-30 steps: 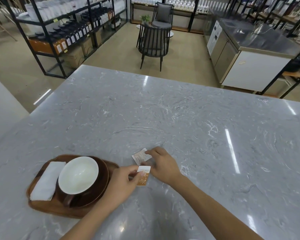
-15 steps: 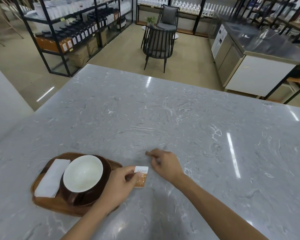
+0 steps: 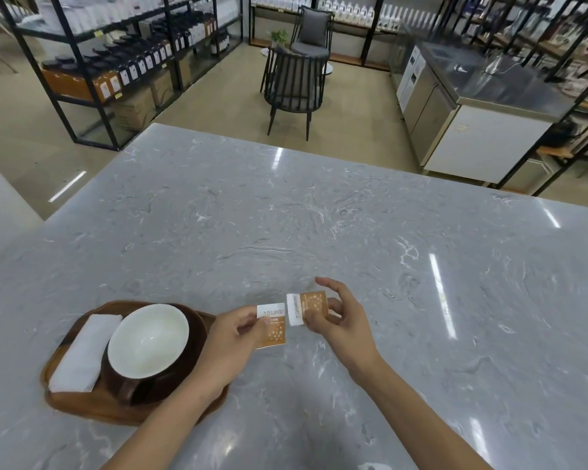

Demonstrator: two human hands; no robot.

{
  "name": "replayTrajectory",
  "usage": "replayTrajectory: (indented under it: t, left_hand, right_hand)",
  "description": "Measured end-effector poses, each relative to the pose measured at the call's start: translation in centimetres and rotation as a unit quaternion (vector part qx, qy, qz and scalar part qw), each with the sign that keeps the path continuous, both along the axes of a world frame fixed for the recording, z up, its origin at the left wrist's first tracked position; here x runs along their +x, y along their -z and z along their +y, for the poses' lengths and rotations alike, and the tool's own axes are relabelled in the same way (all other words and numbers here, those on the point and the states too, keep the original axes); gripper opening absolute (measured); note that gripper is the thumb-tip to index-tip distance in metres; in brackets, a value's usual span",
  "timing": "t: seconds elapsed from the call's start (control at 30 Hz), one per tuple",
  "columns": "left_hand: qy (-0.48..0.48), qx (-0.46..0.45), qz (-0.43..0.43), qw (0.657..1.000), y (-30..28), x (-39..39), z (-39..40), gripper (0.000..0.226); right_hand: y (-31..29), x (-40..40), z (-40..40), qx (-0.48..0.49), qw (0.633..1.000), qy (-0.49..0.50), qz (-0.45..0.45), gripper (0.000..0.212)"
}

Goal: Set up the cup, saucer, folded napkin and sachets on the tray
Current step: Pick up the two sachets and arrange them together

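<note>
A wooden tray [image 3: 82, 407] lies at the near left of the marble counter. On it stands a brown cup with a white inside [image 3: 148, 339] on a dark saucer [image 3: 197, 329], with a folded white napkin [image 3: 84, 352] along the tray's left side. My left hand [image 3: 230, 344] pinches an orange-and-white sachet [image 3: 272, 325] just right of the tray. Beside it, my right hand [image 3: 342, 320] holds a second sachet [image 3: 308, 308] lifted off the counter. The two sachets almost touch.
The grey marble counter [image 3: 353, 232] stretches wide ahead and to the right. Beyond its far edge stand a black chair [image 3: 294, 86], black shelving with bottles [image 3: 116, 62] at the left, and a steel counter unit [image 3: 472, 106] at the right.
My right hand has picked the second sachet up from the counter and turned it face up beside the first. My left hand has kept its sachet, raised slightly.
</note>
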State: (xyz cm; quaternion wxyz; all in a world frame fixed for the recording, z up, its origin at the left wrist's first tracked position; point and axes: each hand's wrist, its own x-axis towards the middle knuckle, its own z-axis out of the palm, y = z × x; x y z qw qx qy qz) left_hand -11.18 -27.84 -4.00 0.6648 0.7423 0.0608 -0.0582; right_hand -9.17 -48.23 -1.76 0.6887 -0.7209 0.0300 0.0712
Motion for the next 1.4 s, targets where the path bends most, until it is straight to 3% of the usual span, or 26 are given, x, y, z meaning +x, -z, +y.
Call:
replayTrajectory:
  t: [0.07, 0.2, 0.3, 0.5, 0.63, 0.77, 0.9, 1.07, 1.17, 1.4]
  left_hand:
    - [0.002, -0.028, 0.004, 1.000, -0.3, 0.0, -0.3, 0.026]
    - [-0.010, -0.070, 0.007, 0.997, -0.7, -0.2, -0.5, 0.023]
    - [-0.004, -0.082, -0.001, 0.997, -0.8, -0.5, -0.5, 0.023]
    - [0.033, -0.106, -0.005, 0.994, -0.8, -1.5, -0.4, 0.031]
    - [0.041, -0.090, 0.025, 0.995, -0.4, -2.6, 0.1, 0.031]
    - [0.061, -0.060, 0.035, 0.996, 0.0, -4.2, 1.0, 0.029]
    - [0.047, -0.051, 0.013, 0.998, 0.6, -6.0, 1.7, 0.028]
    - [-0.092, 0.099, -0.038, 0.990, 2.0, -9.1, 2.6, 0.035]
    - [-0.081, 0.219, -0.106, 0.966, 2.9, -11.1, 3.1, 0.036]
    - [-0.043, 0.386, -0.144, 0.910, 3.5, -13.2, 3.9, 0.034]
  right_hand:
    - [0.3, -0.6, 0.5, 0.003, 1.000, 0.008, -0.001, 0.055]
    - [0.8, -1.5, 1.5, -0.013, 0.999, 0.033, 0.005, 0.025]
    - [1.2, -2.2, 2.2, -0.024, 0.998, 0.043, 0.049, 0.015]
    - [1.6, -3.3, 3.1, -0.088, 0.994, 0.042, 0.056, 0.041]
    - [1.2, -3.8, 2.7, -0.034, 0.997, -0.003, 0.069, 0.019]
    - [1.4, -4.0, 2.2, -0.024, 0.994, -0.081, 0.072, 0.037]
    - [1.6, -4.3, 2.5, -0.033, 0.987, -0.134, 0.078, 0.025]
    - [3.0, -4.8, 4.8, -0.041, 0.989, -0.097, 0.107, 0.017]
    - [3.8, -4.8, 6.3, -0.039, 0.986, -0.093, 0.133, 0.021]
    - [4.7, -3.7, 9.2, -0.127, 0.976, -0.118, 0.128, 0.019]
